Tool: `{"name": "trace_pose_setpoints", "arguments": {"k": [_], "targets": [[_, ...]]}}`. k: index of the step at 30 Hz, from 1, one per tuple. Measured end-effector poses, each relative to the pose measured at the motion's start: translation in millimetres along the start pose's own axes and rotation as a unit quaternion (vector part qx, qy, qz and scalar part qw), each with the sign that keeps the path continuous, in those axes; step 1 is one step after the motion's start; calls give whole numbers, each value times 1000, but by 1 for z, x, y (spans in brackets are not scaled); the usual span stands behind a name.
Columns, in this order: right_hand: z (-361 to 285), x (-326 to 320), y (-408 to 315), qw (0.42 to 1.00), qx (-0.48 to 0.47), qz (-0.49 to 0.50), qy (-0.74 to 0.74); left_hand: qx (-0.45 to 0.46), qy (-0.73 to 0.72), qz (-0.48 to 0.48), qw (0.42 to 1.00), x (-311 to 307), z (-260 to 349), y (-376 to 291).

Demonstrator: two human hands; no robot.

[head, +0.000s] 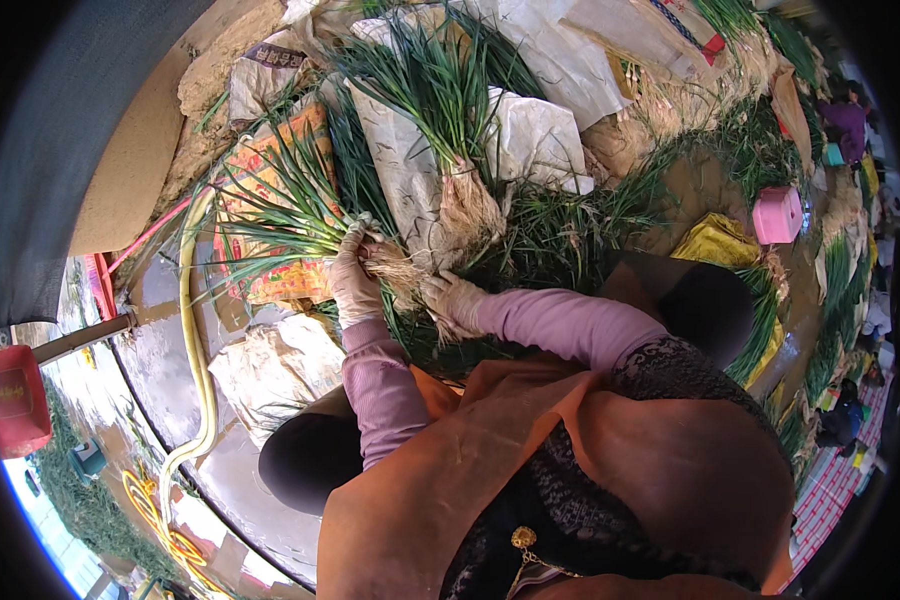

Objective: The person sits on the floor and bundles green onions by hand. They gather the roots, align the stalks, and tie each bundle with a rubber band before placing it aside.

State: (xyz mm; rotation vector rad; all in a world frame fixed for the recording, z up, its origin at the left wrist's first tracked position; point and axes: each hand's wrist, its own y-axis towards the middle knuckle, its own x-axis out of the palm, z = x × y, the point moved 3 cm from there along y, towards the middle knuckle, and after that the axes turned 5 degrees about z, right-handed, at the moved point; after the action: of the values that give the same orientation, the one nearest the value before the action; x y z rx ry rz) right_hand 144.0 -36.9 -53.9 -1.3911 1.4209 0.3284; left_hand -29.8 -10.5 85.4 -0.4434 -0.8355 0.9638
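Observation:
My left hand [354, 279], in a pale glove, grips a bunch of leafy green allium plants [300, 217], perhaps green garlic. Their leaves fan out to the upper left, and the pale stringy roots [394, 266] point toward my other hand. My right hand [454, 304], gloved too, is at the tips of those roots; its palm side is hidden, so whether it grasps any of them is unclear. Just beyond lies a larger bunch [450, 127] with a thick tangle of roots, resting on a whitish woven sack [397, 165].
Loose green leaves [562, 232] litter the wet, muddy ground. An orange printed sack [277, 255] lies at the left beside a pale hose [189, 300]. Rightward are a pink plastic container [778, 215] and a yellow sack [720, 240]. Other people [844, 124] appear along the right rim.

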Motion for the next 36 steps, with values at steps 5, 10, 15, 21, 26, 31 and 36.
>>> {"name": "trace_pose_setpoints", "arguments": {"k": [5, 10, 15, 21, 26, 31, 36], "targets": [[25, -23, -36, 973, 21, -97, 209, -23, 55, -43, 997, -29, -38, 32], [92, -174, -18, 882, 265, 370, 119, 117, 94, 108, 983, -39, -72, 45], [143, -194, 22, 873, 385, 247, 168, 81, 97, 30, 992, -8, -58, 24], [101, -136, 13, 896, 160, 214, 356, -11, 143, -37, 989, -19, -92, 52], [37, -152, -25, 944, 193, 148, 224, -51, 153, -81, 984, -13, -98, 41], [40, -145, -19, 979, 112, 81, 151, -84, 156, -87, 980, 1, -75, 22], [84, -197, -16, 913, 243, 213, 249, 19, 37, -167, 985, -6, -37, 28]]}}
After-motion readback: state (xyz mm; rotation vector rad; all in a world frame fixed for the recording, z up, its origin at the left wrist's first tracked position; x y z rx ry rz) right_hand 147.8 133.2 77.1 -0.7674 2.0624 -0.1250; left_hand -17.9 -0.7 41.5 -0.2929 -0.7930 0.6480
